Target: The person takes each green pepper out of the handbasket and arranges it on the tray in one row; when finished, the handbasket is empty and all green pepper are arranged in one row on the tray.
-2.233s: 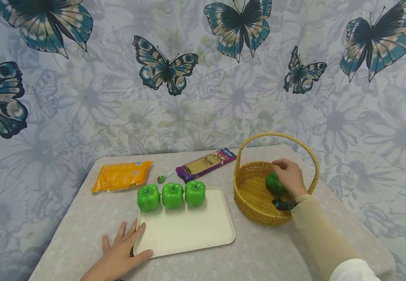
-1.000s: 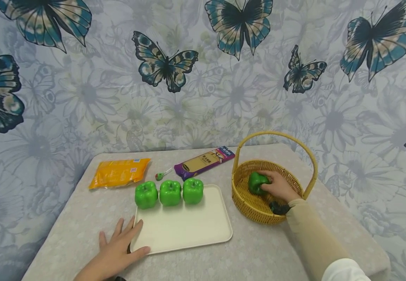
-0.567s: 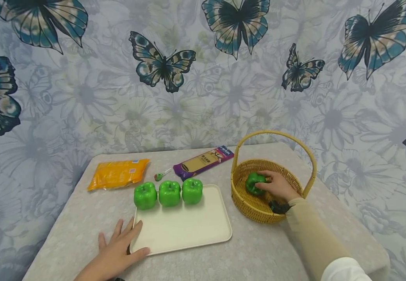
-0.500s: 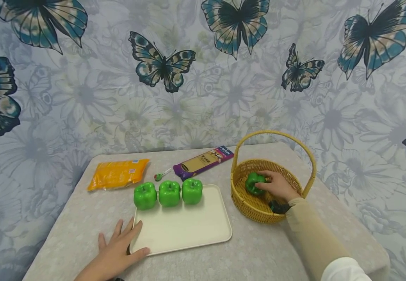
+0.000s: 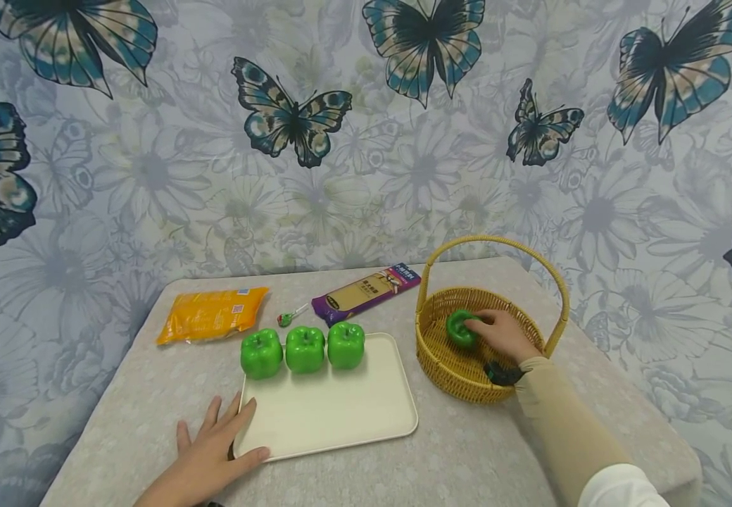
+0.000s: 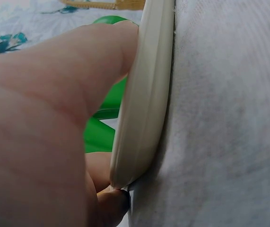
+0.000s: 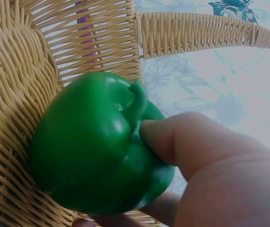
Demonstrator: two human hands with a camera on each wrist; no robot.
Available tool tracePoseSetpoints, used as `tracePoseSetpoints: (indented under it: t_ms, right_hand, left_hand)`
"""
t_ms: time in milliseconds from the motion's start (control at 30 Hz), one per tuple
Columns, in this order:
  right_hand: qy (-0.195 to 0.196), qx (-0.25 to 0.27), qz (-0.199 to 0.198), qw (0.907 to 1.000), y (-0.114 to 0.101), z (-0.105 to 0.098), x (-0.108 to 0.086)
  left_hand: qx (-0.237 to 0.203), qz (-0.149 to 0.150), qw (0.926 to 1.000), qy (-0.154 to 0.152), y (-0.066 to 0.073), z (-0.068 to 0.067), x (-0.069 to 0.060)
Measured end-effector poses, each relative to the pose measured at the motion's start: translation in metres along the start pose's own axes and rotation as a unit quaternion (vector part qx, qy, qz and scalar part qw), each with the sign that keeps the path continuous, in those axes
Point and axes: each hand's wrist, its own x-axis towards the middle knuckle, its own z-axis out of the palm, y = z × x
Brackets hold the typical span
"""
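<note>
A green bell pepper [image 7: 92,146] sits low inside the wicker basket [image 5: 445,366]. My right hand [image 5: 502,332] grips it, and in the right wrist view the thumb presses beside its stem while other fingers reach underneath. My left hand [image 5: 210,451] lies with spread fingers at the near left corner of a cream tray [image 5: 341,415]. Up close, the left thumb [image 6: 101,52] touches the tray's rim [image 6: 144,104]. Along the tray's far edge stand three more green bell peppers [image 5: 305,349] in a row.
Behind the peppers lie an orange packet [image 5: 214,315], a lollipop [image 5: 286,319] and a purple noodle-like packet [image 5: 366,292]. The basket's tall handle [image 5: 495,239] arches above my right hand. A patterned cloth covers the table, with a butterfly-print wall behind.
Inside the basket, my right hand has brought the pepper leftward, then turned it and shifted it slightly right. My left hand stays on the tray corner.
</note>
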Motion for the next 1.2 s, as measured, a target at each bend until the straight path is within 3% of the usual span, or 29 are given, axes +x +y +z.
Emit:
tracePoseSetpoints:
  t_ms: [200, 433, 567, 833, 1200]
  right_hand:
    - [0.003, -0.006, 0.042, 0.9991, 0.0, -0.001, 0.0]
    - [0.037, 0.015, -0.021, 0.999, 0.006, 0.001, 0.004]
    - [0.031, 0.018, -0.045, 0.9983, 0.006, 0.001, 0.004]
    - [0.008, 0.0, -0.044, 0.999, 0.01, 0.001, 0.004]
    - [0.026, 0.005, -0.061, 0.9978, 0.007, -0.003, 0.003]
  left_hand:
    - [0.001, 0.003, 1.0, 0.003, 0.0, 0.0, -0.001]
    - [0.0, 0.001, 1.0, 0.001, 0.0, -0.001, 0.0]
    - [0.004, -0.003, 1.0, -0.002, 0.0, 0.0, 0.001]
    - [0.008, 0.0, 1.0, 0.002, 0.002, -0.001, 0.001]
    - [0.003, -0.003, 1.0, -0.002, 0.003, -0.002, 0.0]
